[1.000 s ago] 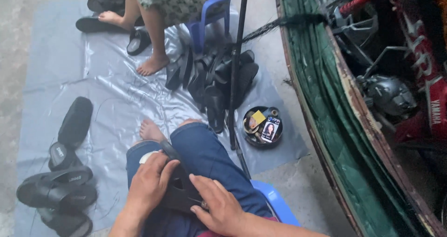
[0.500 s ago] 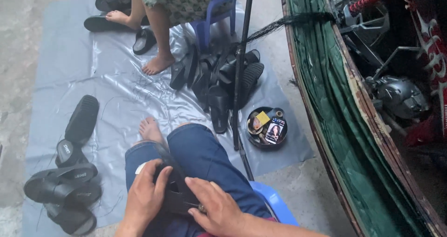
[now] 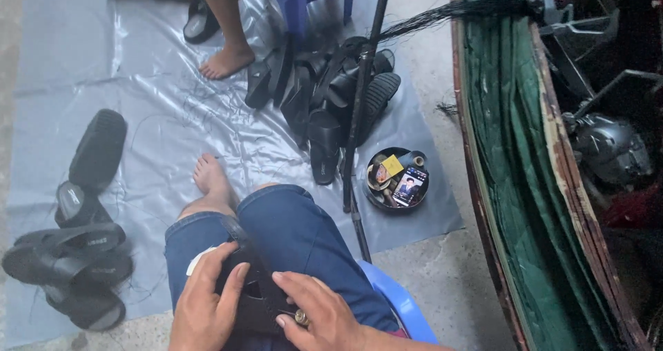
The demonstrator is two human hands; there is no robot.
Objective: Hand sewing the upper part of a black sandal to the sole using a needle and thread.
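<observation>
1. A loose group of black sandals (image 3: 72, 254) lies at the near left on the grey plastic sheet (image 3: 159, 127).
2. The left hand (image 3: 204, 306) curls around the left side of a black sandal (image 3: 255, 292) resting on the person's lap, fingers bent over its edge.
3. The right hand (image 3: 321, 313) presses on the same sandal from the right, fingers partly closed on it.
4. Farther off, right of centre, stands a pile of black sandals (image 3: 324, 95).
5. Just right of a dark pole (image 3: 362, 95), a round tray (image 3: 398, 180) holds small items.
6. Another person's bare foot (image 3: 226, 60) rests at the far middle.
</observation>
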